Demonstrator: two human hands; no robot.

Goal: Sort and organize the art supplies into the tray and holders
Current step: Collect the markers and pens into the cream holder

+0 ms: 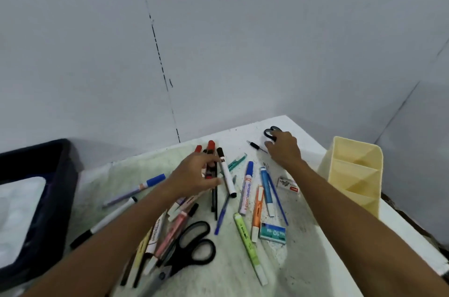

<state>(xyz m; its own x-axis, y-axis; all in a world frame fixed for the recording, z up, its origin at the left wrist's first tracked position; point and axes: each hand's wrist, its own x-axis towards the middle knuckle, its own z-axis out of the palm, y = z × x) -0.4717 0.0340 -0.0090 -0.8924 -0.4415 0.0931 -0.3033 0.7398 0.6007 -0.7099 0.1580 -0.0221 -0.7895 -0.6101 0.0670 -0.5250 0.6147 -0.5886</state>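
Pens, markers and highlighters lie scattered on the white table [303, 260]. My left hand [196, 174] grips a bundle of red-capped markers [211, 145] at the far side of the pile. A white marker with a brown cap [227, 175] lies just right of that hand. My right hand [285, 149] reaches to the table's far corner, and its fingertips curl over the handle of the small black scissors [270, 132]. The cream holder [352, 175] with several compartments stands at the right edge. A dark tray [62, 175] sits at the left.
Large black scissors [194, 243] lie near me among pink and yellow markers. A green highlighter [245, 231], an orange highlighter [257, 209], a blue marker [246, 187] and a teal staple box [273, 233] lie in the middle. A grey wall stands close behind the table.
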